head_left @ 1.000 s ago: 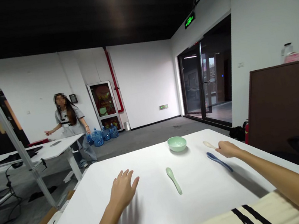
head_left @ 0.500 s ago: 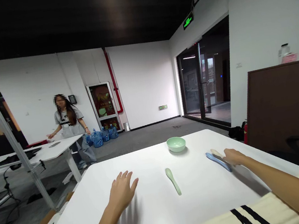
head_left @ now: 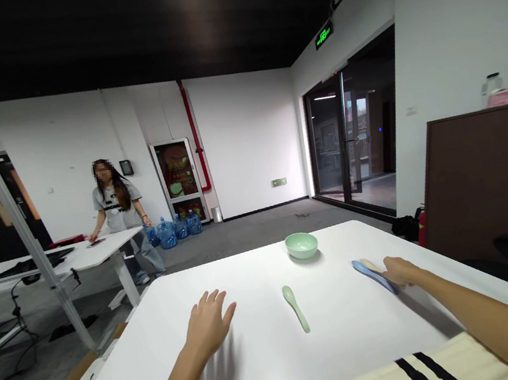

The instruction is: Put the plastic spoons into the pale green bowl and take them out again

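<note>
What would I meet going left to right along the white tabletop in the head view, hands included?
Bare left hand, slim pale green spoon, round pale green bowl, slim blue spoon, bare right hand. The slim cream spoon shares the blue spoon's span, leaving its place unclear.

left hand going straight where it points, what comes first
Way looks free: the left hand seems aimed left of the green bowl, over the far edge of the table; depth is unclear.

A cream garment is being worn, two black stripes are running slantwise across it, and the left hand, right hand and forearms are showing bare.
</note>
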`<state>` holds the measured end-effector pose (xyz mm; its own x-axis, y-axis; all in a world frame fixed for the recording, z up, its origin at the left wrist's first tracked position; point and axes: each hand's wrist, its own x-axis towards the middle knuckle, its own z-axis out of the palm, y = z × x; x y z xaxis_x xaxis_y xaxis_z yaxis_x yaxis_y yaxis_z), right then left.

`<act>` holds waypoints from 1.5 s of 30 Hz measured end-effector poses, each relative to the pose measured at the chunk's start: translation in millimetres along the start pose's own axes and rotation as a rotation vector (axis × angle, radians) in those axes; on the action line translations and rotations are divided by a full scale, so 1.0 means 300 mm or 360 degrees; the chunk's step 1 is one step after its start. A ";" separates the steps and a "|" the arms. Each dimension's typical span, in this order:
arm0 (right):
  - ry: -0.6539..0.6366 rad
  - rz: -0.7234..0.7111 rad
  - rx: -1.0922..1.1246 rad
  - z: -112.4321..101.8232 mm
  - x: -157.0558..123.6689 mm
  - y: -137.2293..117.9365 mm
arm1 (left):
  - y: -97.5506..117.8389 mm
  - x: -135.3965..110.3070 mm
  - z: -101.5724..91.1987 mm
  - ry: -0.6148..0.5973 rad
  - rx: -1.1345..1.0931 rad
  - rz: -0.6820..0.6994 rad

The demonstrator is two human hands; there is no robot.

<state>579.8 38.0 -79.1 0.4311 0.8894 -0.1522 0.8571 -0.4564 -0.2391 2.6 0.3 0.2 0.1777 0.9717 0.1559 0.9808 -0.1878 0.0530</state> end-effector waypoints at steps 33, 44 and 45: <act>0.0144 -0.0150 -0.0193 -0.003 -0.015 -0.047 | -0.009 0.005 0.011 0.0031 -0.0025 0.0004; 0.0077 -0.0209 -0.0177 0.026 -0.029 -0.065 | -0.002 0.003 0.005 -0.0002 0.0005 -0.0007; 0.0074 -0.0235 -0.0174 0.023 -0.029 -0.071 | -0.001 0.003 0.004 -0.0008 0.0018 -0.0007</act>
<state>555.8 39.7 -79.1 0.3087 0.9480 -0.0779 0.9364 -0.3173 -0.1498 2.7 1.3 -0.8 0.1739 0.9732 0.1505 0.9823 -0.1821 0.0426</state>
